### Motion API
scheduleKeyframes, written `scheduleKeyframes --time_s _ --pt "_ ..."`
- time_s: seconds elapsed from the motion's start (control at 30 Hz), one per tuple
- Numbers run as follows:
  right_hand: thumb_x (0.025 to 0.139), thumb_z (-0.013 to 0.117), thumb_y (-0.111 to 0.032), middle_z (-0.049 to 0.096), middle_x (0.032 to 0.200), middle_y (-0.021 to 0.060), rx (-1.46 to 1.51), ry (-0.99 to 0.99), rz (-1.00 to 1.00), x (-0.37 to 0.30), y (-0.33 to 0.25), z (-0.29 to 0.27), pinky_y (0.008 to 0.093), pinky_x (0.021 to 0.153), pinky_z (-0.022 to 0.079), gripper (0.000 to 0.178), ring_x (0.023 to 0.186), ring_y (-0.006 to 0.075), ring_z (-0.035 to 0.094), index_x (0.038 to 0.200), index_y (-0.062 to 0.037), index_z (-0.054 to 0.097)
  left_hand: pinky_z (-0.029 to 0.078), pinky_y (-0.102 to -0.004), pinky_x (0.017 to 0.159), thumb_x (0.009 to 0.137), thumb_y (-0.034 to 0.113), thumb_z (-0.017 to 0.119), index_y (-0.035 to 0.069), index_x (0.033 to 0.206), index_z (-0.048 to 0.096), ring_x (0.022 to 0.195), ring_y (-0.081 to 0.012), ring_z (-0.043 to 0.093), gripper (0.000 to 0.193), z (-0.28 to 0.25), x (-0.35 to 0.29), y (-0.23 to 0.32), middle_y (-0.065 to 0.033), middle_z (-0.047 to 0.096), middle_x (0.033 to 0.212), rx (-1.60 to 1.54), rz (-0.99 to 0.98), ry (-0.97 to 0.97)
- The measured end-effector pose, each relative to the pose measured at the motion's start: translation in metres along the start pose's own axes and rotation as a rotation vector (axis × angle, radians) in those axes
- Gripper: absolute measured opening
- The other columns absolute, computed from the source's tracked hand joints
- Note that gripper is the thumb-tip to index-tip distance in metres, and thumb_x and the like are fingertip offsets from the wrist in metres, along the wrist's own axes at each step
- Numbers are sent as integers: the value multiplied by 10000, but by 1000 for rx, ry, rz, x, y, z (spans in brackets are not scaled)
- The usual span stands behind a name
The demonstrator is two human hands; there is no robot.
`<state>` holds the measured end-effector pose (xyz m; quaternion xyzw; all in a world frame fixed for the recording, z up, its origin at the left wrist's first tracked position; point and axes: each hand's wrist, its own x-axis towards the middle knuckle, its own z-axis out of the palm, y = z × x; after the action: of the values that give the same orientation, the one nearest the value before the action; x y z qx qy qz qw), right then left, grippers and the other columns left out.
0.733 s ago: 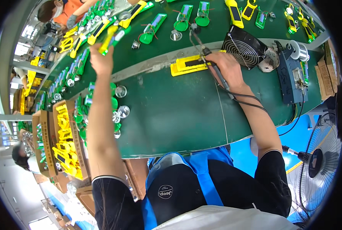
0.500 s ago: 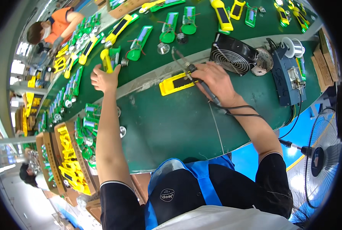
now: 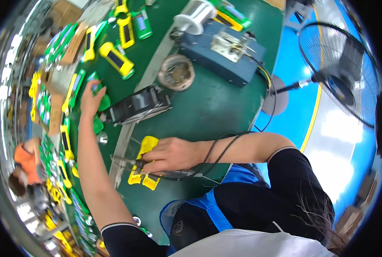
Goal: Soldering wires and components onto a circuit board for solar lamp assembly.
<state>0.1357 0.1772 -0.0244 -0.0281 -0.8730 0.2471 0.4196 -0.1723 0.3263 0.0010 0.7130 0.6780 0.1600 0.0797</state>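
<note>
My left hand point(image 3: 91, 103) reaches out past a small black fan point(image 3: 140, 105), its thumb and fingers closed round a green housing point(image 3: 105, 102) with a blue cylinder in it. In my right hand point(image 3: 170, 155) is a soldering iron point(image 3: 138, 163), its cable running back along my forearm. The hand rests over yellow plastic casing parts point(image 3: 148, 143) on the green bench, which hide partly beneath it. The iron's tip end is smeared by motion, so I cannot tell what it touches.
A blue-grey solder feeder box point(image 3: 223, 51) with a wire spool point(image 3: 195, 18) stands beyond a round, crusted cup point(image 3: 176, 73). More yellow casings point(image 3: 117, 59) lie further back. A standing fan point(image 3: 341, 70) is on the right; a person in orange point(image 3: 27, 165) works at far left.
The view has swung right. My left hand has gone from a yellow casing to a green housing by the black fan. My right hand keeps the soldering iron over the yellow parts.
</note>
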Motion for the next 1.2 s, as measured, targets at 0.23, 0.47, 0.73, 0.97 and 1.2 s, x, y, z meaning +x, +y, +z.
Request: scheduleKeyframes --time_s 0.23,0.47,0.73,0.97,1.2 --pt "859 530 -188 487 947 91 207 -51 66 -2 -3 0 398 556 477 271 711 273 587 1113 -137 452 410 -242 714 869 226 618 76 1141 543 908 -121 515 320 -101 -66 -18 -33 568 990 -203 -175 284" --pt "874 527 -190 512 937 93 342 -14 28 -5 3 8 409 581 489 238 748 309 578 1091 -145 442 402 -211 653 912 258 532 77 1270 501 862 -96 505 402 -131 -289 122 -26 551 989 -228 -512 195" --pt "887 524 -200 527 990 82 356 -8 -46 2 1 21 418 580 475 233 762 326 571 1097 -144 440 478 -244 754 894 84 563 30 1377 317 879 -129 598 544 -15 -386 245 -116 608 1038 -1029 -820 82" --pt "881 507 -235 548 975 96 338 41 -121 -3 -3 12 423 622 471 223 771 336 585 1071 -137 445 431 -336 927 911 93 528 36 1417 221 1052 -268 572 594 18 -344 252 -216 565 1117 -1354 -719 125" --pt "838 547 -244 561 881 85 339 116 -180 0 -1 1 418 592 457 230 750 313 585 1028 -139 471 452 -326 911 898 58 536 20 1419 192 1074 -281 566 626 10 -331 249 -243 533 1169 -1240 -709 -19"
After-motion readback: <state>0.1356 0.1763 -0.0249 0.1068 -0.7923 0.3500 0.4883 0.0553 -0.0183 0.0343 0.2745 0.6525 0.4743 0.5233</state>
